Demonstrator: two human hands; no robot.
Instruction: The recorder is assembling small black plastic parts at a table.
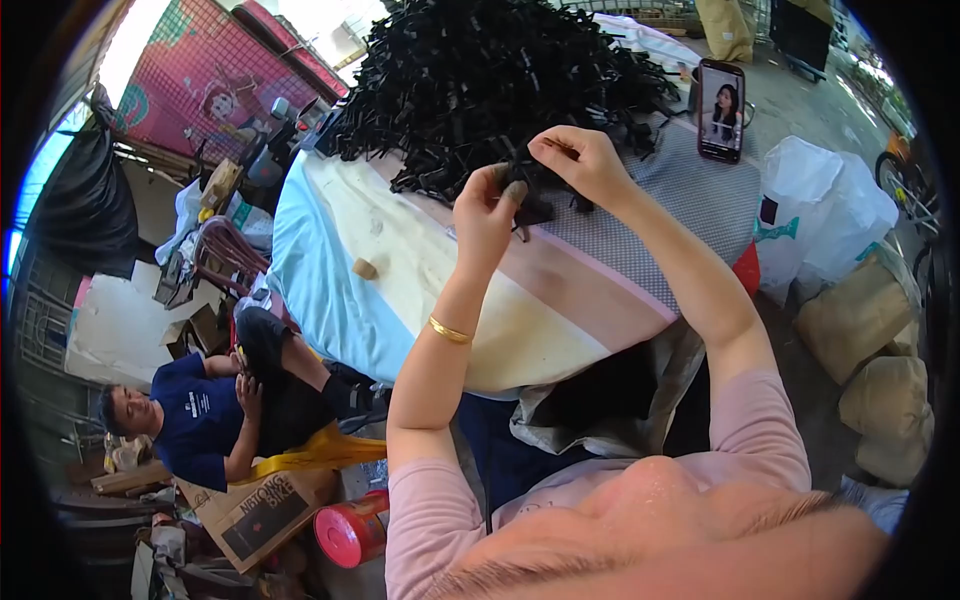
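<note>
A large heap of small black strip-like pieces (480, 70) covers the far part of a round table draped in a striped cloth (560, 270). At the heap's near edge my left hand (485, 215) is closed, thumb and fingers pinching one small black piece (516, 172). Dark smudges or coverings show on its fingertips. My right hand (585, 165) is just to the right and slightly farther away, its fingers curled in a pinch. Whatever lies between those fingertips is too small to make out. More black pieces (535, 208) lie under and beside my hands.
A phone (721, 110) stands upright at the table's right. A small tan block (364, 268) rests on the cloth at left. White plastic bags (815, 210) and brown sacks (860, 310) stand right. Another person (205, 410) sits at left near a cardboard box (255, 510) and red bucket (348, 530).
</note>
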